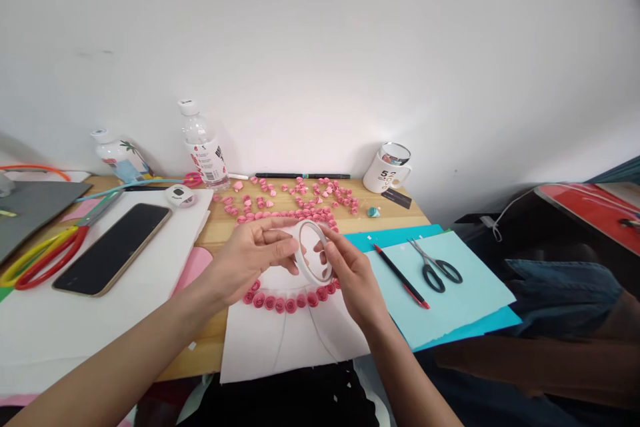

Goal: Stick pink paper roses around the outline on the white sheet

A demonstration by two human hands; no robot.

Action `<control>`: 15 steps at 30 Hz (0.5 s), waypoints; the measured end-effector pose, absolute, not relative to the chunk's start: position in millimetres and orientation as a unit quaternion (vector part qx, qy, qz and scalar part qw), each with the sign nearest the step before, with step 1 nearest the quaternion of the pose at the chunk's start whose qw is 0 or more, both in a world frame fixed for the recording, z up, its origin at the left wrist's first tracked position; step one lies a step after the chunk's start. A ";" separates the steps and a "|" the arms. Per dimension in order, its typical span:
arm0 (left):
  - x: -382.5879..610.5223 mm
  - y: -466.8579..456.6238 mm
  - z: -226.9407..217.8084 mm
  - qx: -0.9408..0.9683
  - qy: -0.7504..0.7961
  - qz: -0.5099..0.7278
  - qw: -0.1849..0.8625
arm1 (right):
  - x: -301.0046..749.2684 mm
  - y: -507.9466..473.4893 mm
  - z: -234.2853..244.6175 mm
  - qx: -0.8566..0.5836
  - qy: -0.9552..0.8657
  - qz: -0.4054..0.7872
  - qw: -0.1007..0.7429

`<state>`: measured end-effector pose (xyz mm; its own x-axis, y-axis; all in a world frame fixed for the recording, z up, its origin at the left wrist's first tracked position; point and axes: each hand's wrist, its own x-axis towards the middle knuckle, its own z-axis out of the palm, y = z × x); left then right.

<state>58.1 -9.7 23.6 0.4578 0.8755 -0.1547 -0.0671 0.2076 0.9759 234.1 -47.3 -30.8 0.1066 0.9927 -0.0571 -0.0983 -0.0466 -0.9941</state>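
Observation:
A narrow roll of white tape (303, 263) is held upright above a sheet of white paper (255, 347). My left hand (250, 255) pinches its left side between thumb and fingers. My right hand (354, 275) grips the right side, with fingertips showing through the ring. Under the hands, a curved row of pink rolled paper roses (291, 305) lies on the sheet, which also has drawn lines. More small pink paper rolls (300, 197) are spread on the wooden table behind; my hands hide part of them.
To the right, scissors (434, 270) and a black-and-red pencil (403, 277) rest on light blue paper (465, 307). A mug (385, 173) and a plastic bottle (203, 147) stand near the wall. At left are a phone (115, 247) and larger scissors (75, 240).

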 end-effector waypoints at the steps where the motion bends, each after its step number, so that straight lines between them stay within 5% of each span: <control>1: 59.8 -9.3 24.8 0.532 0.394 0.363 0.656 | 235.6 -46.3 -29.0 -0.507 -0.425 0.509 0.551; 15: 80.0 -17.3 19.6 0.739 0.416 0.379 0.371 | 229.4 -51.0 -35.8 -0.526 -0.283 0.524 0.607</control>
